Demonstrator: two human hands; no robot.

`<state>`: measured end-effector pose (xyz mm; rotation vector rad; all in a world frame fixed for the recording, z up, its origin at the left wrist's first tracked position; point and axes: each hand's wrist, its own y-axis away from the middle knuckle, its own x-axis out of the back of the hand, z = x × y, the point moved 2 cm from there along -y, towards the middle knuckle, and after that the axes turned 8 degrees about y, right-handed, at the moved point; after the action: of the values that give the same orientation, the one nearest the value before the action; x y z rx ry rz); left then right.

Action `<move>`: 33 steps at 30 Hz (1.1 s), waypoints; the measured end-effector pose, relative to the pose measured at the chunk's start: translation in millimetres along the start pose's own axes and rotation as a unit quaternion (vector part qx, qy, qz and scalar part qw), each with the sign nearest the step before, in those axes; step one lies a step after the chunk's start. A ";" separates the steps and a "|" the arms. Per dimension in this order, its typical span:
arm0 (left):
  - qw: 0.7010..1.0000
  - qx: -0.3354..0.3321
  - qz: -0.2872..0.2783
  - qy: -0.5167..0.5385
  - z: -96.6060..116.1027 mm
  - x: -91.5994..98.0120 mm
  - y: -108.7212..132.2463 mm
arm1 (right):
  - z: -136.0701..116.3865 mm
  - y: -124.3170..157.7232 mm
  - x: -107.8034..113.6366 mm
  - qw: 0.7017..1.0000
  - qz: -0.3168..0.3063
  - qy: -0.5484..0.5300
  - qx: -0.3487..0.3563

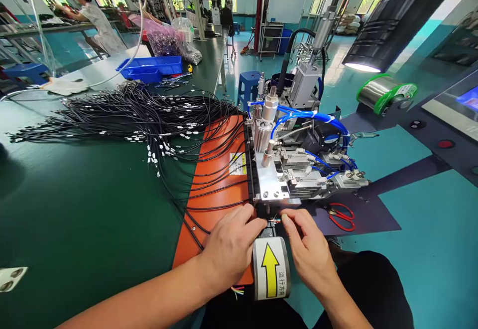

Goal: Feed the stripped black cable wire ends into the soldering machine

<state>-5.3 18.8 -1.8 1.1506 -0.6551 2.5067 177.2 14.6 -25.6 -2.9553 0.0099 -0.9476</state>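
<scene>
My left hand (231, 244) rests on the orange mat (209, 189), its fingers curled at the front edge of the metal fixture machine (291, 169), pinching a black cable end (267, 214). My right hand (309, 249) pinches thin coloured wires at the same spot, just right of the left. Between the hands sits a white guard with a yellow arrow label (271, 269). Black cables run from the fixture back across the mat to a large bundle of black cables (130, 115).
Red scissors (341, 217) lie right of the machine. A solder spool (384, 92) and lamp (388, 25) stand at the right. Blue bins (153, 66) and plastic bags sit farther back on the green bench, where another person works at the far left.
</scene>
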 end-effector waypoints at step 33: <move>1.000 -0.010 0.003 0.021 -1.3 1.1 -0.2 | 2.7 -5.4 -13.0 0.961 -0.031 -0.204 -0.185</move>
<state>-6.7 19.7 -1.7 1.0883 -0.6726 2.5168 168.2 20.4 -35.2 -3.4577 0.0918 -0.3477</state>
